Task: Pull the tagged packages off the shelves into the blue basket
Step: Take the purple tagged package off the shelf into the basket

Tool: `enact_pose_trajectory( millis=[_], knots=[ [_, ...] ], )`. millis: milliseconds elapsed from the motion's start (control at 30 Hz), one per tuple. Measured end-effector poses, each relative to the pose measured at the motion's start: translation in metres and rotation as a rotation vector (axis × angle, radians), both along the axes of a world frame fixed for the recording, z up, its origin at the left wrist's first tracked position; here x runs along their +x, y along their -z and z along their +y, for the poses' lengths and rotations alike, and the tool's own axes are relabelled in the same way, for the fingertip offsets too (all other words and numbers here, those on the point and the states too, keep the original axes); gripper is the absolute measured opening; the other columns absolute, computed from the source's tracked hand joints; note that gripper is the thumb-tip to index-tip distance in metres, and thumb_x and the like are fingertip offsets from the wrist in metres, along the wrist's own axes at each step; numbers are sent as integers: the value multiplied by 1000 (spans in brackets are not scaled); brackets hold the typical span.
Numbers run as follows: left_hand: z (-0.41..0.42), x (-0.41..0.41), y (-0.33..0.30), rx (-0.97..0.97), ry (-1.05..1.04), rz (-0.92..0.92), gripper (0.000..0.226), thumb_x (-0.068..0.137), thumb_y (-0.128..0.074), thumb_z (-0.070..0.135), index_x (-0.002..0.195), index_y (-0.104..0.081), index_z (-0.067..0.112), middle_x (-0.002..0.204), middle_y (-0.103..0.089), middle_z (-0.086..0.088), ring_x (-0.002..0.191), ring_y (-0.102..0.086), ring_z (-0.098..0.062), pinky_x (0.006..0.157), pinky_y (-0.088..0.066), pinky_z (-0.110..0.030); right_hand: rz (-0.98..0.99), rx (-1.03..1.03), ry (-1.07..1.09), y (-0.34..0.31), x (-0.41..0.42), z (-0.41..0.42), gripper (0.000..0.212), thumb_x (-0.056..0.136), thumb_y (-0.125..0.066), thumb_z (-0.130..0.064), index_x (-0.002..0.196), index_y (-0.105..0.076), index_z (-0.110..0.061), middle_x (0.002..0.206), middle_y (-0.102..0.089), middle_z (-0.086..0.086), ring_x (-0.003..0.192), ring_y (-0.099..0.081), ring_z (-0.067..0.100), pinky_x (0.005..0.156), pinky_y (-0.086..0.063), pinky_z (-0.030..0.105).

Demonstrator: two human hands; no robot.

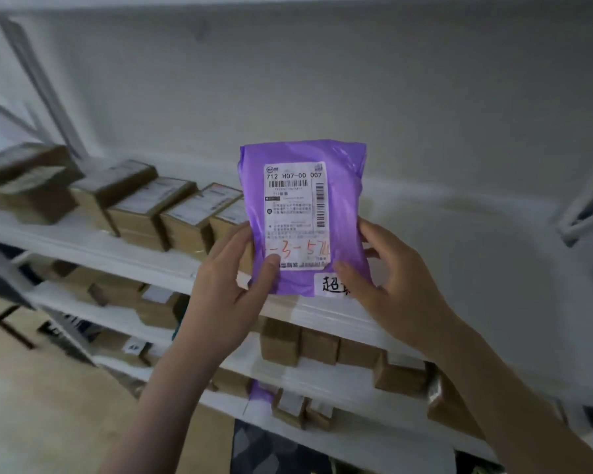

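**Purple package held upright before the shelves**

Purple package (302,217) held upright in front of the top shelf (93,244), label facing the camera; left hand (230,289) grips its lower left edge, thumb on the label; right hand (384,282) grips its lower right edge, thumb across a small white tag (332,285); brown boxes (158,210) stand in a row on the shelf to the left; more boxes on the shelves below.

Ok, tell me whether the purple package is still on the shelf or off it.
Off: both hands, left and right, hold the purple package up before the shelf.
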State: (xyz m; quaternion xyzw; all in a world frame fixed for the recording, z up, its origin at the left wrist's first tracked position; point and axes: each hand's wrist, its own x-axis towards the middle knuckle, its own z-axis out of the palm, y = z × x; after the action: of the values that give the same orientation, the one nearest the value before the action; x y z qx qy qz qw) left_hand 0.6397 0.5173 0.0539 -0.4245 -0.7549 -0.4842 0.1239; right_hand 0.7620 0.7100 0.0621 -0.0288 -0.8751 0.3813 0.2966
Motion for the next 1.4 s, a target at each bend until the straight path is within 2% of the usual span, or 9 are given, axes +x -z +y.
enact_pose_trajectory(
  millis=[133,300,433,733,800,967,1100,1267,1400],
  knots=[
    [-84,-19,1,-22,-144,9,38,98,-57,34,134,-59,21,129,-57,15,118,-50,10,87,-38,-1,29,2,-133,-7,-44,-68,28,96,-66,-21,124,-61,-16,112,-68,-12,102,-67,7,83,-56,24],
    [-198,-47,7,-18,-244,-39,36,98,-58,33,132,-61,22,128,-58,13,122,-55,-6,91,-51,-20,-54,-31,-265,0,-100,-168,26,98,-65,-27,121,-62,-17,108,-70,-8,97,-70,6,75,-61,28],
    [-291,-68,18,-27,-330,-89,35,98,-59,33,132,-61,25,130,-58,16,123,-55,-6,90,-46,-10,-76,-21,-335,17,-146,-254,21,97,-65,-31,117,-63,-23,103,-69,-6,93,-69,14,70,-60,35],
    [-472,-129,64,-50,-508,-197,36,97,-56,38,130,-61,24,127,-58,16,120,-58,-11,89,-55,-26,-172,-50,-455,64,-243,-435,26,93,-69,-31,117,-61,-26,100,-66,-18,90,-66,-9,63,-54,10],
    [-504,-149,70,-44,-552,-204,37,97,-56,38,131,-61,23,128,-58,17,122,-57,-8,92,-53,-22,-199,-44,-492,69,-272,-466,26,93,-71,-30,116,-61,-24,102,-68,-12,92,-68,-5,66,-59,18],
    [-571,-227,86,-43,-612,-243,33,98,-59,31,130,-63,21,127,-59,14,120,-57,-4,90,-42,-6,-223,-26,-563,83,-363,-537,35,94,-67,-36,121,-61,-16,107,-67,-10,95,-70,2,68,-61,23],
    [-619,-312,94,-38,-617,-254,36,98,-57,35,130,-62,21,126,-59,15,120,-56,-3,90,-43,-6,-161,106,-555,84,-449,-588,40,92,-65,-44,123,-60,-18,108,-65,-12,92,-65,-7,68,-52,6],
    [-686,-426,84,-41,-649,-276,37,99,-57,37,132,-61,22,127,-59,17,121,-57,-3,91,-48,-12,-146,148,-559,74,-573,-649,27,92,-71,-28,112,-63,-12,100,-64,-8,90,-66,7,72,-51,6],
    [-735,-508,78,-68,-648,-256,39,100,-57,40,134,-59,22,130,-57,17,122,-56,-6,92,-54,-23,-170,94,-604,72,-658,-698,22,95,-67,-28,112,-62,-15,100,-63,-6,91,-65,10,73,-58,29]
  ],
)
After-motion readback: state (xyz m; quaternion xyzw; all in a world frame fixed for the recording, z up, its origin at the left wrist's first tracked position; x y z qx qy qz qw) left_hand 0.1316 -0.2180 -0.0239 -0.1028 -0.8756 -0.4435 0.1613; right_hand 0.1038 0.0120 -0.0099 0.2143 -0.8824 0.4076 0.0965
